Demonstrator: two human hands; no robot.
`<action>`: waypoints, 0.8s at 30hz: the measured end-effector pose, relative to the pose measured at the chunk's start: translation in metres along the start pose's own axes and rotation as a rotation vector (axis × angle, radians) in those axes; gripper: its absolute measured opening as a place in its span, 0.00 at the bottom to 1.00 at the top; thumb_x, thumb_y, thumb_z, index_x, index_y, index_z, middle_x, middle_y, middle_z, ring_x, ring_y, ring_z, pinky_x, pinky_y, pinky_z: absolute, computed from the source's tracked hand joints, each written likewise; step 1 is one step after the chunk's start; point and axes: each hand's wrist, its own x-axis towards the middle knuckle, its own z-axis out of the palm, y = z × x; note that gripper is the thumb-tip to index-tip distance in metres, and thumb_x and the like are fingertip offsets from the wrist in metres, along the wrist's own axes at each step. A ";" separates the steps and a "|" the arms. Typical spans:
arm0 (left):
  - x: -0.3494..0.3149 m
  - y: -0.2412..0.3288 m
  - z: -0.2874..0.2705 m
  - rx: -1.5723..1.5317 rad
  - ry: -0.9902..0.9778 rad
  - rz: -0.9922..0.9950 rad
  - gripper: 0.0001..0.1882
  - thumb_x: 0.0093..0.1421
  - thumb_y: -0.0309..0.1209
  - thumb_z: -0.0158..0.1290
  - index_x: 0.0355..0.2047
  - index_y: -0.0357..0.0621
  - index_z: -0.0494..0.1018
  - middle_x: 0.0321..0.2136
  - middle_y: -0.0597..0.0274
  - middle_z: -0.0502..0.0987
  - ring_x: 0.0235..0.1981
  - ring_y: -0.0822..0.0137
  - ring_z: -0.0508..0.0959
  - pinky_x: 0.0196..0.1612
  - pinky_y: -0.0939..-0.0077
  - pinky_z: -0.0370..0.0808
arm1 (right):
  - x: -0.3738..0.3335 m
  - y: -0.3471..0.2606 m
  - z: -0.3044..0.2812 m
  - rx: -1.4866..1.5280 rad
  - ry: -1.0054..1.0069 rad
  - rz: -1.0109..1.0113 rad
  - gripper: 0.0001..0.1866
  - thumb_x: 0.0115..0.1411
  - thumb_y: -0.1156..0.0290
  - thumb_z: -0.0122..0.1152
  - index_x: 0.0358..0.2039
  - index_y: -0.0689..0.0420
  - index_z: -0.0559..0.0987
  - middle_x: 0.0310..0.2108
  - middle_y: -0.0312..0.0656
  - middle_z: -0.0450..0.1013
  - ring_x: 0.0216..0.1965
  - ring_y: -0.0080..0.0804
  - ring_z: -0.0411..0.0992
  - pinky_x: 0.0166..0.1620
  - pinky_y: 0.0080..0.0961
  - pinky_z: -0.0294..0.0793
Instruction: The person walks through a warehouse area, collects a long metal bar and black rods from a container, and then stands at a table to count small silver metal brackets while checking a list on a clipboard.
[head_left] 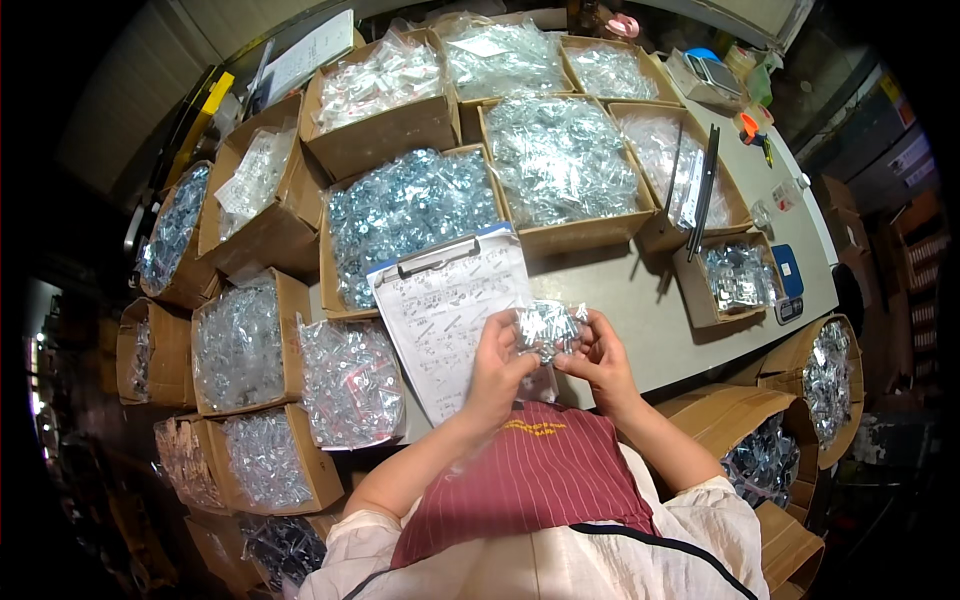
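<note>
Between my two hands is a small clear plastic bag of shiny metal parts [550, 328], held just above the table's front edge. My left hand [500, 362] grips its left side, thumb toward the bottom. On the right side my right hand [600, 358] pinches it with thumb and fingers. Just left of and behind the bag lies a clipboard [445, 300] with handwritten sheets, its far end leaning on a carton of bluish metal parts [410, 205]. What exactly the small parts in the bag are, I cannot make out.
Cartons of bagged metal parts [565, 165] line the back and left. A small carton [735, 280] stands at the right beside a small blue-topped device [788, 275]. Black rods [703, 195] lean on a box. A large plastic bag of parts [352, 385] sits left; more cartons [830, 385] flank me.
</note>
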 end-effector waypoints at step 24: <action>-0.002 0.002 0.001 -0.019 -0.014 0.001 0.30 0.51 0.16 0.49 0.56 0.35 0.57 0.48 0.50 0.71 0.48 0.66 0.74 0.50 0.74 0.72 | 0.000 -0.005 -0.003 -0.044 -0.021 -0.019 0.24 0.58 0.79 0.62 0.54 0.60 0.66 0.44 0.39 0.74 0.45 0.23 0.73 0.50 0.21 0.73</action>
